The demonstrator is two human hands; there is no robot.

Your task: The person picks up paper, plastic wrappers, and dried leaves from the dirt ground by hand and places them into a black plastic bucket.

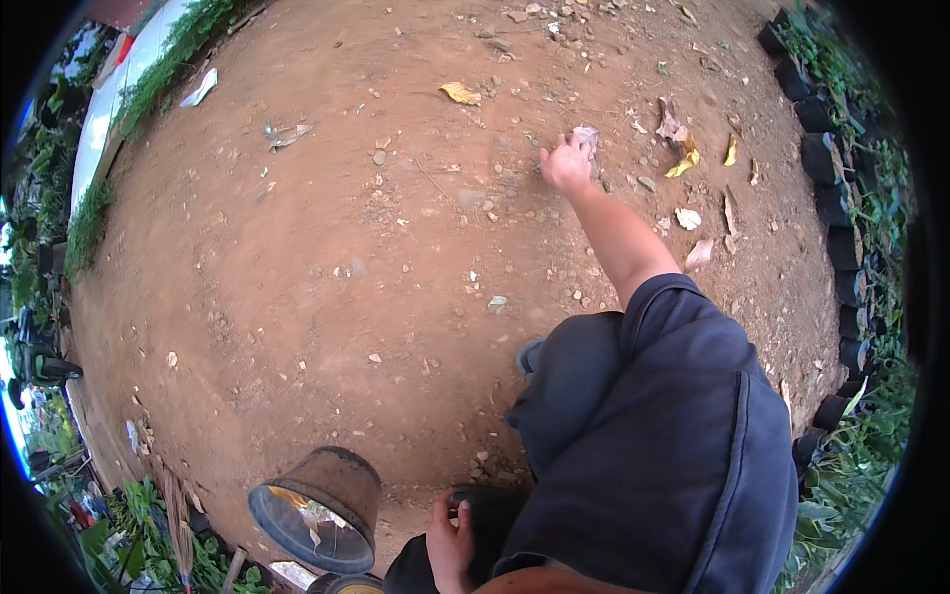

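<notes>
My right hand (568,165) reaches out low over the bare soil. Its fingers touch a pale crumpled scrap (586,135), a dry leaf or thin plastic. The thumb stands apart from the fingers, and whether they grip the scrap is hidden. My left hand (450,548) rests by my dark-clothed knee, fingers bent, with no object visible in it. Left of that knee is a dark plastic bucket (338,482), tilted, its mouth towards me. Inside it lie yellow and pale dry leaves (319,514).
Dry leaves lie right of my right hand, among them a curled yellow leaf (684,157) and a whitish leaf (688,218). Another yellow leaf (461,93) lies ahead. Black plant bags (819,157) line the right edge. A stick broom (177,520) is at lower left.
</notes>
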